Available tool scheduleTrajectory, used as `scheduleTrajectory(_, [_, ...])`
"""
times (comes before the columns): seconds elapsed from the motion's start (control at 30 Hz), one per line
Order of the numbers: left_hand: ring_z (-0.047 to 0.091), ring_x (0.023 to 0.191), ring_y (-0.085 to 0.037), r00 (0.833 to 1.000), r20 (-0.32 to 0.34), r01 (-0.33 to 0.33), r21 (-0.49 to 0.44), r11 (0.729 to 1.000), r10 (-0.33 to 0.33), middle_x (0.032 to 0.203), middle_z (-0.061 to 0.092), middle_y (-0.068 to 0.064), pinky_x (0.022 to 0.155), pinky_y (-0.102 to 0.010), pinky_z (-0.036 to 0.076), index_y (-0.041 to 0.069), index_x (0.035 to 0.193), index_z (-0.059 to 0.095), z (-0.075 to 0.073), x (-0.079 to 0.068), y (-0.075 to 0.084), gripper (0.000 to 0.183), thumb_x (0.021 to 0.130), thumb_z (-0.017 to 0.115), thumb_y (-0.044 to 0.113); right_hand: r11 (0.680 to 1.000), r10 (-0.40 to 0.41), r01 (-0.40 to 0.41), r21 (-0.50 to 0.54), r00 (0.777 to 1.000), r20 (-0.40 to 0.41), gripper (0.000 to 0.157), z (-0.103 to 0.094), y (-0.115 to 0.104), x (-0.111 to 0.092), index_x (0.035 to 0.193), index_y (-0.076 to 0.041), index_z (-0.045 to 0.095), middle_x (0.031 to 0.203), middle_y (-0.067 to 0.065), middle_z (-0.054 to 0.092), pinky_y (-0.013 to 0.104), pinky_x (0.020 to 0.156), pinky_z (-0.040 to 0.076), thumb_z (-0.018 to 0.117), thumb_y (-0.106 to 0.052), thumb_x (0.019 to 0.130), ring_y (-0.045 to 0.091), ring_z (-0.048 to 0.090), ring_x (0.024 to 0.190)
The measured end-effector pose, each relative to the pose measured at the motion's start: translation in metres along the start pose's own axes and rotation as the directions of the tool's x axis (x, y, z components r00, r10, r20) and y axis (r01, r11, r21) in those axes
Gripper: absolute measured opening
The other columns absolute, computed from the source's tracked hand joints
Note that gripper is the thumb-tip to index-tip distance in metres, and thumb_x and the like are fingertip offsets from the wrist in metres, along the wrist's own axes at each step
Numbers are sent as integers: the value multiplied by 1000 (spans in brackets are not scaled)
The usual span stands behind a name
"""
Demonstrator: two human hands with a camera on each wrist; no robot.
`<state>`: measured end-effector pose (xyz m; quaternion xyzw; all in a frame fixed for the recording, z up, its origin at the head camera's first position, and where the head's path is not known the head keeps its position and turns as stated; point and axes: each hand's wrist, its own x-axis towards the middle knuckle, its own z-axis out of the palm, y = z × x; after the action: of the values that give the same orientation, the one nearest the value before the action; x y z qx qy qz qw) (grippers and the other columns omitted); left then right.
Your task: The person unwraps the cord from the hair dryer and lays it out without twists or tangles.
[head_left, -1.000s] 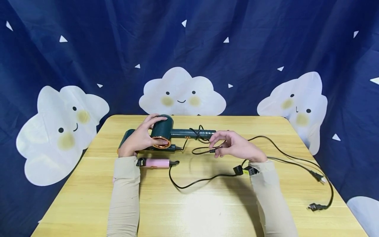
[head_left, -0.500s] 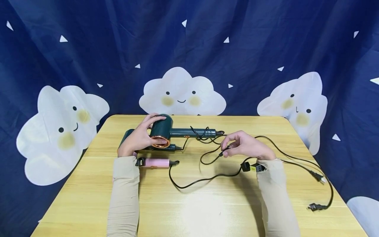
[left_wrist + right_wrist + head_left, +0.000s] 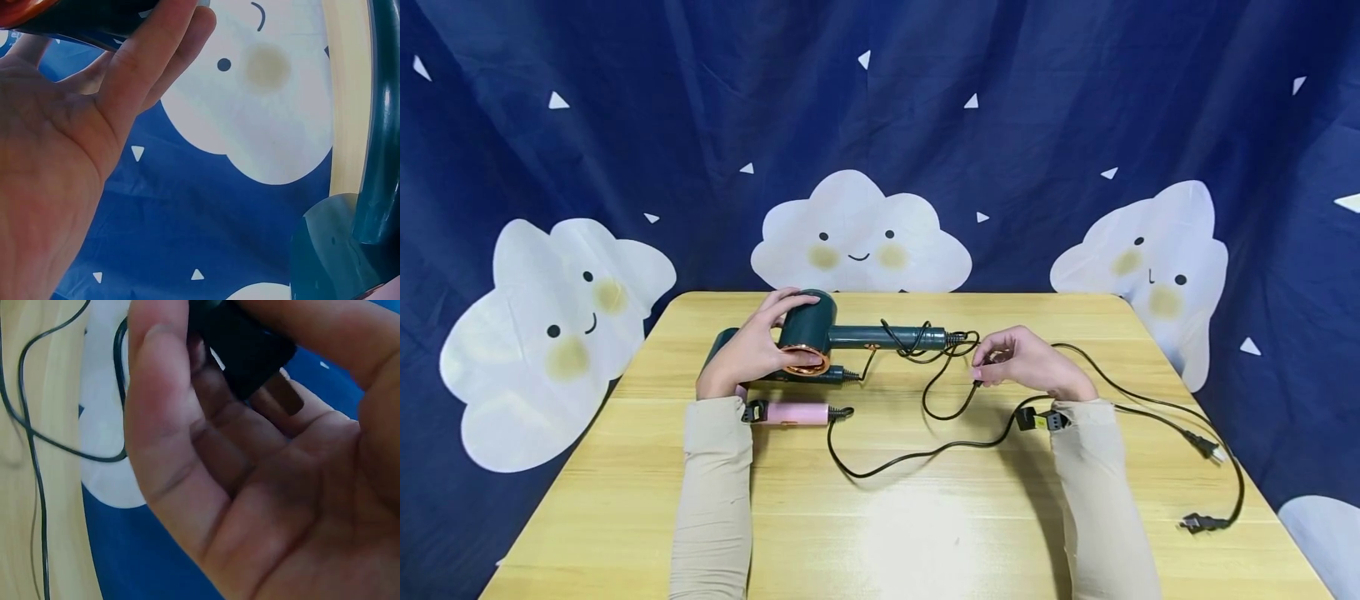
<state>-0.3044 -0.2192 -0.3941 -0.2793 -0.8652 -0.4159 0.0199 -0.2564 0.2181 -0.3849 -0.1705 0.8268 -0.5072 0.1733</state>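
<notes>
My left hand (image 3: 741,358) grips the barrel of a dark green hair dryer (image 3: 809,321), fingers over its top and thumb at the copper-coloured rim. Its handle points right, with black cord (image 3: 924,400) looped around it. My right hand (image 3: 1033,367) pinches the black plug (image 3: 259,356) of that cord; a flat metal prong shows in the right wrist view. Just in front lies a second dark green hair dryer (image 3: 823,375), partly hidden by the left hand. Nearer still is a pink hair dryer (image 3: 797,413), its head mostly hidden behind the left wrist.
Cords run across the wooden table (image 3: 880,542) to the right, ending in a black plug (image 3: 1204,523) near the right edge and another plug (image 3: 1204,448) behind it. A blue curtain (image 3: 1030,142) with white clouds hangs at the back.
The right hand has moved right, away from the dryer's handle, drawing the plug along and uncovering the handle's end. The left hand and the held dryer have shifted barely.
</notes>
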Motion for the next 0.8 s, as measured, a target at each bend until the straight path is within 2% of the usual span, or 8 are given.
scheduleTrajectory(0.2, [46,138,-35,1000,1,1,1,1000,-1,160,36,-5,108,-58,43,30,148,54,1,0,2,86,73,96,26,999,34,-34,-4,999,-15,21,-3,6,2,108,6,68,97,12,75,26,81,59,71,4,88,12,71,87])
scheduleTrajectory(0.4, [46,138,-35,1000,9,2,14,1000,-2,161,36,-5,108,-57,43,29,149,54,2,1,3,86,74,96,26,991,74,-84,-102,992,-98,19,-3,8,2,107,4,71,100,14,74,24,80,55,72,-2,89,10,67,86])
scheduleTrajectory(0.57, [46,138,-34,1000,16,7,15,1000,-7,162,35,-5,109,-58,42,30,149,53,2,2,4,86,74,96,27,982,102,-126,-140,981,-166,18,-2,5,0,108,0,73,107,17,74,25,80,52,73,-7,90,12,64,89])
scheduleTrajectory(0.8, [47,137,-33,1000,11,2,17,1000,-2,161,36,-3,109,-58,43,31,148,54,3,1,2,87,73,96,27,988,101,-125,-90,968,-228,24,-4,4,1,111,4,70,100,13,71,23,75,54,74,-6,90,13,63,85])
